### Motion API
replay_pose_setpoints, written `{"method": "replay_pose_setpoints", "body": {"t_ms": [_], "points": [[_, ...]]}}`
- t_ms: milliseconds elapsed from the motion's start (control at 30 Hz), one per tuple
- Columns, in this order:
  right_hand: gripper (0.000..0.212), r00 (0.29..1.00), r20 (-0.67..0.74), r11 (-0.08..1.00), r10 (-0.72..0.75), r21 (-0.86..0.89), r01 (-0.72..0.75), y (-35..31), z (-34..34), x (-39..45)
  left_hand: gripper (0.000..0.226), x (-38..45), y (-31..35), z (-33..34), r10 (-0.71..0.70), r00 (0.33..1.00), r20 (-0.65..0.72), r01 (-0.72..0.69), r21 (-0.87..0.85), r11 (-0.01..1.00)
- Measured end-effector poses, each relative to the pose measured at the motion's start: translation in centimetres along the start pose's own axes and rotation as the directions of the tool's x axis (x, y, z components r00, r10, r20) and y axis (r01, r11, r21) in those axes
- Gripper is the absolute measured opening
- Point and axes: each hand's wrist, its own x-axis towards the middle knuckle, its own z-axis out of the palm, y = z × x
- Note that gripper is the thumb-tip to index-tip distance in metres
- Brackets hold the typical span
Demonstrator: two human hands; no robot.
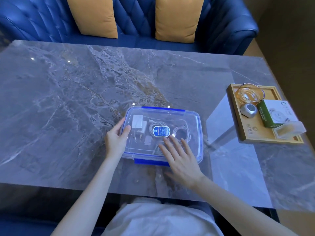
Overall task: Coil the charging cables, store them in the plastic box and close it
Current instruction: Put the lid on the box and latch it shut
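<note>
A rectangular plastic box [198, 133] of clear material with rounded corners sits near the front middle of a polished grey marble-patterned table [68, 99]. Its transparent lid [187, 116], edged in blue, lies on top, with a blue latch [162, 109] along the far side and another blue clip [150, 161] at the near side. An oval blue-and-white sticker [161, 131] is fixed at the lid's centre. Through the lid, white coiled charging cables [183, 132] are visible inside, along with a white charger block [138, 122] at the left end and a small white piece below it. The left hand [115, 138] holds the box's left end, thumb on the lid and fingers curled round the edge. The right hand [180, 157] lies flat on the lid's near right portion, fingers straight and spread, gripping nothing. At the right of the table, well apart from the box, a shallow wooden tray [235, 116] holds a clear glass ashtray [250, 94], a rounded silver object [248, 111], a green carton [265, 114], a white card [281, 111] and a small clear plastic case [288, 132]. Beyond the table stands a tufted blue sofa [221, 28] with two orange cushions [177, 17].
</note>
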Motion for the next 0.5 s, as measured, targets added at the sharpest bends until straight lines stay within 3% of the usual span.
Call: {"method": "replay_pose_setpoints", "body": {"t_ms": [100, 167, 267, 367, 500], "points": [[0.079, 0.997, -0.08, 0.998, 0.021, -0.058, -0.025, -0.2, 0.5, 0.1, 0.042, -0.2, 0.1, 0.1, 0.0, 1.0, -0.003, 0.0, 0.002, 1.0], [0.083, 0.999, -0.046, 0.999, -0.013, -0.031, 0.012, 0.1, 0.4, -0.1, 0.042, -0.2, 0.1, 0.1, 0.003, 1.0, -0.005, -0.003, 0.007, 1.0], [0.079, 0.996, -0.068, 0.996, -0.051, 0.069, 0.055, 0.8, 0.1, -0.6, 0.042, -0.3, 0.1, 0.0, 0.009, 1.0, -0.008, -0.009, 0.018, 1.0], [0.049, 0.987, -0.158, 0.972, -0.042, 0.224, 0.077, 1.4, -0.1, -0.7, 0.042, -0.2, 0.0, 0.0, 0.016, 1.0, -0.008, -0.016, 0.026, 1.0], [0.044, 0.987, -0.159, 0.948, -0.016, 0.312, 0.065, 1.6, -0.1, -0.5, 0.041, -0.2, -0.1, 0.0, 0.019, 1.0, -0.003, -0.019, 0.028, 0.999]]}}
